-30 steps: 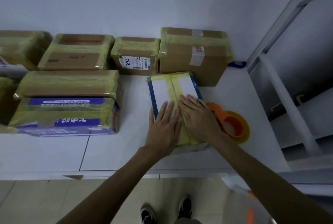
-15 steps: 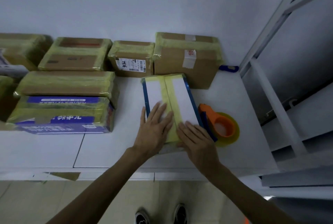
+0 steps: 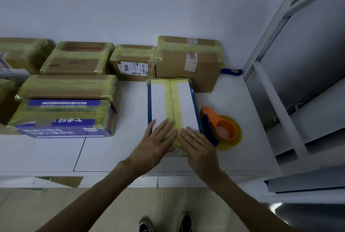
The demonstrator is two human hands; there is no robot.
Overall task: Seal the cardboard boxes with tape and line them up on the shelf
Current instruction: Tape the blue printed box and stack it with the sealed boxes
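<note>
Left hand [image 3: 156, 144] and right hand [image 3: 199, 147], fingers straight and gripping nothing, press the yellow tape strip [image 3: 170, 99] onto the white blue-edged cardboard box [image 3: 160, 101], evidently to bond the seam.

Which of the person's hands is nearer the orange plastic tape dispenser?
Right. The right hand presses the white, blue-edged box just beside the orange tape dispenser; the left hand presses it farther left.

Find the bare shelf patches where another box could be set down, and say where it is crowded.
Bare shelf lies between the blue printed box and the white box; more right of the tape dispenser. Crowded: the taped boxes along the wall.
</note>
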